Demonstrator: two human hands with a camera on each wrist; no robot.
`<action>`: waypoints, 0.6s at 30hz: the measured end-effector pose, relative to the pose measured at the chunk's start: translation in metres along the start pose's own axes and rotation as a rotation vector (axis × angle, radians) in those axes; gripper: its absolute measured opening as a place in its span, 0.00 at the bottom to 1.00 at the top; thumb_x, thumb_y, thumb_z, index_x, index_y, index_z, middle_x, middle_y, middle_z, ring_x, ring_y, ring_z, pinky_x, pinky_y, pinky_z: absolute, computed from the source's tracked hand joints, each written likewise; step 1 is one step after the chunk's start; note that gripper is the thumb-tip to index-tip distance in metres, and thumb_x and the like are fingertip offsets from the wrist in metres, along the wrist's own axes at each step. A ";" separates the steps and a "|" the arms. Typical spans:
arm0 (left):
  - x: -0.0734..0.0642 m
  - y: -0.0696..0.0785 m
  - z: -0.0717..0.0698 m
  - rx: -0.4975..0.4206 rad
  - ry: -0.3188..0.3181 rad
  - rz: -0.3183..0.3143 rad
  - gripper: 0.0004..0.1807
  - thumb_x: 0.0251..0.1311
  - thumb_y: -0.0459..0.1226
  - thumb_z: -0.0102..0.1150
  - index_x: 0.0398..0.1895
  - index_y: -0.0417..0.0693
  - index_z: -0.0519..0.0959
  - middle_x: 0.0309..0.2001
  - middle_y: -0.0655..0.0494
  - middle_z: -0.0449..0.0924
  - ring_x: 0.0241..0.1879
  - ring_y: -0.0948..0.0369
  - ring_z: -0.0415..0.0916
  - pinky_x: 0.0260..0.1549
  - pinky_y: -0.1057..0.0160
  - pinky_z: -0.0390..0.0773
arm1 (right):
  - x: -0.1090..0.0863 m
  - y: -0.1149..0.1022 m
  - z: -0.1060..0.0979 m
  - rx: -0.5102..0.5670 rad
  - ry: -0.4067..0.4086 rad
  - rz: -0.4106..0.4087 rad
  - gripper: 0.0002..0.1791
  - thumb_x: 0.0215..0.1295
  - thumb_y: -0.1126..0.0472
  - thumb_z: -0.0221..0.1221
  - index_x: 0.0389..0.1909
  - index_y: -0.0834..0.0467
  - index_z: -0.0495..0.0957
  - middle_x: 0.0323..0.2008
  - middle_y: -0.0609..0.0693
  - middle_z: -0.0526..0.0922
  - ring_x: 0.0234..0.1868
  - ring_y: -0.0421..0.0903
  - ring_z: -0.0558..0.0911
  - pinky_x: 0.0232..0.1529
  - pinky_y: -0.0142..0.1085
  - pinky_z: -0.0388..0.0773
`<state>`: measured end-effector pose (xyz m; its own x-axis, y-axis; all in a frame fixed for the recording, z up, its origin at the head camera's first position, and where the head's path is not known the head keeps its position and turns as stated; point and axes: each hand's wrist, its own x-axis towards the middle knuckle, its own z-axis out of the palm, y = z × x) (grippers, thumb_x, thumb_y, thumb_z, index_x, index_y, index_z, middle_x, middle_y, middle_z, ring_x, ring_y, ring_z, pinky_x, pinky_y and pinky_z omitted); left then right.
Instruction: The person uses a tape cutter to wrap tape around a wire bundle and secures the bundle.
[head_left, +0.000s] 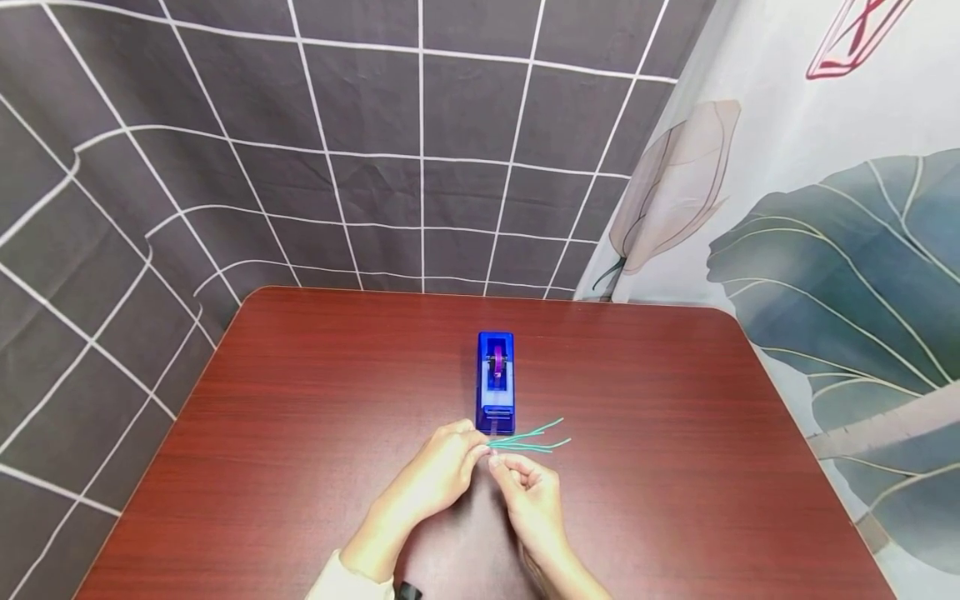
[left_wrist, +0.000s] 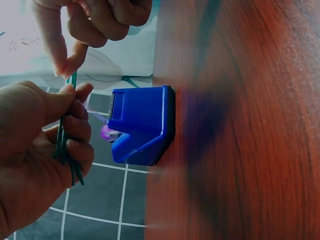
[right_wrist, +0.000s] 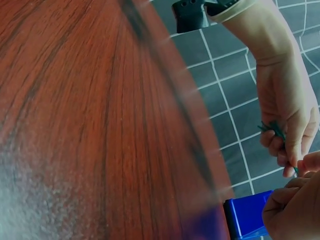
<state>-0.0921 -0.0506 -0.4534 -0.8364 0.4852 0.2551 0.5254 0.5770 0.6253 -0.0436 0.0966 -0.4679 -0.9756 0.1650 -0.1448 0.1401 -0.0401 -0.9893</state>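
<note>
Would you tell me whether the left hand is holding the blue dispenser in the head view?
No, the left hand grips green strands, while the dispenser stands on the table.

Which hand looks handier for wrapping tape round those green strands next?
Probably the right hand, whose thumb and finger meet at one end of the green strands, so it could likely shift easily. The left hand curls round the strands, so it seems better suited to steadying them.
</note>
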 end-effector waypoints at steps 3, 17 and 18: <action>0.001 0.001 -0.001 -0.004 0.003 0.003 0.07 0.67 0.29 0.60 0.33 0.44 0.85 0.28 0.60 0.74 0.31 0.64 0.73 0.34 0.63 0.76 | 0.000 0.001 0.000 0.000 0.011 -0.009 0.13 0.64 0.68 0.65 0.40 0.78 0.81 0.13 0.39 0.68 0.16 0.31 0.63 0.18 0.24 0.58; 0.000 -0.004 0.000 0.018 0.065 0.053 0.06 0.63 0.27 0.63 0.39 0.40 0.88 0.28 0.57 0.79 0.30 0.64 0.76 0.33 0.65 0.78 | 0.005 0.011 0.000 -0.071 0.043 -0.048 0.10 0.64 0.67 0.66 0.36 0.73 0.84 0.12 0.39 0.64 0.15 0.32 0.60 0.17 0.24 0.56; -0.001 -0.004 0.001 0.019 0.081 0.052 0.06 0.63 0.28 0.63 0.39 0.40 0.88 0.29 0.56 0.80 0.31 0.64 0.78 0.33 0.65 0.79 | 0.005 0.011 0.000 -0.070 0.040 -0.048 0.09 0.64 0.67 0.66 0.36 0.72 0.84 0.12 0.40 0.63 0.15 0.33 0.60 0.17 0.24 0.56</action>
<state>-0.0938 -0.0528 -0.4568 -0.8174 0.4603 0.3463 0.5707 0.5652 0.5957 -0.0467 0.0974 -0.4797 -0.9742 0.2045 -0.0960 0.1059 0.0379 -0.9937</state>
